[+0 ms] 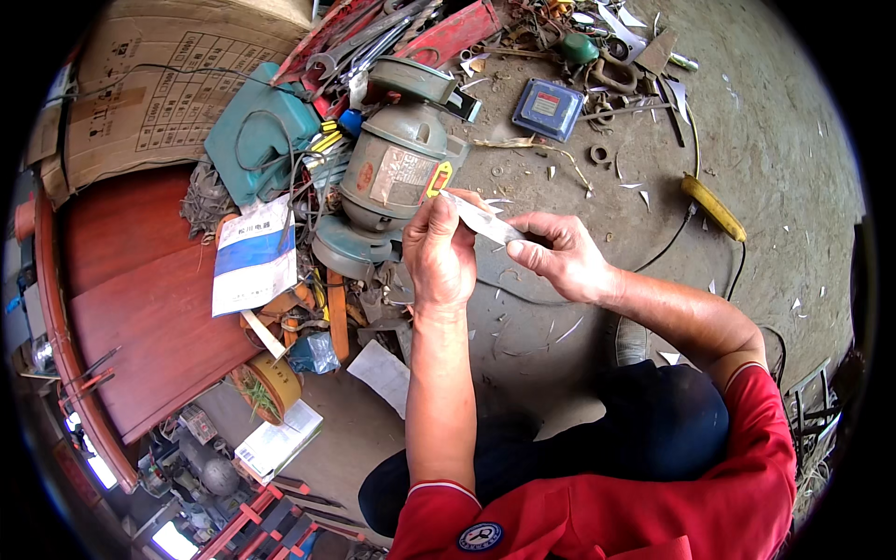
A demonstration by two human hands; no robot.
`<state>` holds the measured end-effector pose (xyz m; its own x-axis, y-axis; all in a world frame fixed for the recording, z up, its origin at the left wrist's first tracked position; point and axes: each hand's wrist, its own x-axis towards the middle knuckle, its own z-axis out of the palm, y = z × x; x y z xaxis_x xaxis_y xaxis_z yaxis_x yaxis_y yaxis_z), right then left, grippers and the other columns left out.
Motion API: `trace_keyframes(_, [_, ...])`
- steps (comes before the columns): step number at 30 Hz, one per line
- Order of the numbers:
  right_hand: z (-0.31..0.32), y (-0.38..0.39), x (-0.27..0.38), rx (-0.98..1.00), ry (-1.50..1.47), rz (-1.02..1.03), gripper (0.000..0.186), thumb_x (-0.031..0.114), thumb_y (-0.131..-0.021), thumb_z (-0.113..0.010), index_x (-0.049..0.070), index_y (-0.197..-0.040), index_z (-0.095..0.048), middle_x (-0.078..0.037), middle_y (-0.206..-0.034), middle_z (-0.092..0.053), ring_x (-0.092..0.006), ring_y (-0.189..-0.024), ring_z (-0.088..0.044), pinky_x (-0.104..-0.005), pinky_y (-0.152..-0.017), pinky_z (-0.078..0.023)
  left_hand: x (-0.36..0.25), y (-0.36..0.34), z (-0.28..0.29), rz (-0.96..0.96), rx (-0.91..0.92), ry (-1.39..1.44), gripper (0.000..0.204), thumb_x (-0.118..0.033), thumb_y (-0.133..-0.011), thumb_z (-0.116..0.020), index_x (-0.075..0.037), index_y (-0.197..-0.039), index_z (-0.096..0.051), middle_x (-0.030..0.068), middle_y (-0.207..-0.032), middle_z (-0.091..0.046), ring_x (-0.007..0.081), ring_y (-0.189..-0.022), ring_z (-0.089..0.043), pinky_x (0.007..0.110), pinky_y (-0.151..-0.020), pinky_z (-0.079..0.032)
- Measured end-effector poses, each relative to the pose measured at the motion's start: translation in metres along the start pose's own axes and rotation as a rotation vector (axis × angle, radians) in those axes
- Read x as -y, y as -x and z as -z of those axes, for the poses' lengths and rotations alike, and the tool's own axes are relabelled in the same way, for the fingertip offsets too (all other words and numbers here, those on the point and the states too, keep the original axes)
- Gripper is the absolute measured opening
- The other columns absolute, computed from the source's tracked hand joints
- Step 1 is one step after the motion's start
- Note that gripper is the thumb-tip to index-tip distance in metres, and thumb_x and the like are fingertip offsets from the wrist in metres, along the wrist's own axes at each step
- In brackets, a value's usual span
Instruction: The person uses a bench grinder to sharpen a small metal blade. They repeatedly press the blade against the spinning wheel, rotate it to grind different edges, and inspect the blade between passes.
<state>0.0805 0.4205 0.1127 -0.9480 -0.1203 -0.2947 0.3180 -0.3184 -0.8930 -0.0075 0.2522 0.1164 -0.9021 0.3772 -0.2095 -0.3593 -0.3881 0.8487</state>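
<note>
My left hand [441, 250] is raised near the middle of the view, thumb and fingers closed on the upper-left end of a narrow, pale flat strip [486, 220]. My right hand [560, 258] pinches the strip's lower-right end between thumb and curled fingers; whether it is metal or another material I cannot tell. Just left of and behind my hands stands a grey-green motor-like machine [381, 159] with a worn label and a round base. A white booklet with a blue band [254, 257] lies at its left.
A red wooden board [140, 336], cardboard box [168, 65] and teal case [243, 131] sit at left. Jumbled tools [439, 42], a blue metal box [548, 109] and a yellow power tool [712, 209] with cords lie on the concrete floor [775, 159]. A potted plant [271, 392] stands lower left.
</note>
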Motion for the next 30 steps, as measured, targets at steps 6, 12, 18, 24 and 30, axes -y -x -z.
trace_keyframes(6, [0.006, -0.003, -0.006, 0.155, -0.414, -0.181, 0.041, 0.036, -0.101, -0.063, 0.001, -0.121, -0.068, -0.001, -0.075, -0.057, -0.0077, -0.06, -0.047, -0.0235, -0.051, -0.036, 0.002, 0.001, -0.001, -0.007, -0.003, 0.017, 0.031, -0.031, -0.103, -0.061, -0.001, -0.102, -0.068, 0.0121, -0.09, -0.069, 0.0233, -0.085, -0.065, 0.038, -0.08, -0.053])
trace_keyframes(12, [0.008, -0.003, -0.003, 0.224, -0.634, -0.233, 0.043, 0.037, -0.1, -0.063, -0.001, -0.12, -0.067, -0.002, -0.074, -0.059, -0.0099, -0.056, -0.048, -0.0239, -0.048, -0.033, -0.005, 0.004, -0.016, -0.051, -0.049, 0.021, 0.02, -0.021, -0.101, -0.066, -0.001, -0.099, -0.067, 0.0077, -0.087, -0.069, 0.0167, -0.08, -0.064, 0.032, -0.079, -0.052])
trace_keyframes(18, [0.029, -0.019, 0.0, -0.228, -0.355, -0.062, 0.032, 0.03, -0.099, -0.065, 0.002, -0.114, -0.067, -0.001, -0.074, -0.058, -0.0094, -0.057, -0.048, -0.0248, -0.051, -0.035, 0.03, -0.013, -0.002, -0.444, -0.08, -1.264, 0.021, -0.011, -0.092, -0.065, -0.003, -0.073, -0.065, 0.0105, -0.068, -0.063, 0.0273, -0.063, -0.061, 0.039, -0.062, -0.05])
trace_keyframes(24, [0.027, -0.006, 0.007, -0.158, -0.027, -0.102, 0.017, 0.021, -0.1, -0.066, 0.006, -0.109, -0.066, 0.004, -0.073, -0.056, -0.0043, -0.06, -0.048, -0.0209, -0.053, -0.035, 0.152, 0.064, -0.029, -0.256, 1.257, -2.36, 0.015, -0.015, -0.086, -0.064, -0.008, -0.088, -0.077, 0.0083, -0.086, -0.07, 0.0306, -0.08, -0.064, 0.05, -0.061, -0.04])
trace_keyframes(30, [-0.034, 0.022, 0.023, 0.348, 0.156, -0.222, 0.019, 0.018, -0.101, -0.066, 0.003, -0.111, -0.064, 0.0, -0.085, -0.066, -0.0078, -0.077, -0.062, -0.024, -0.07, -0.05, 0.18, 0.106, -0.02, -0.012, 1.424, -2.536, 0.016, -0.008, -0.091, -0.062, -0.006, -0.099, -0.075, 0.0076, -0.089, -0.071, 0.0274, -0.081, -0.064, 0.046, -0.063, -0.044])
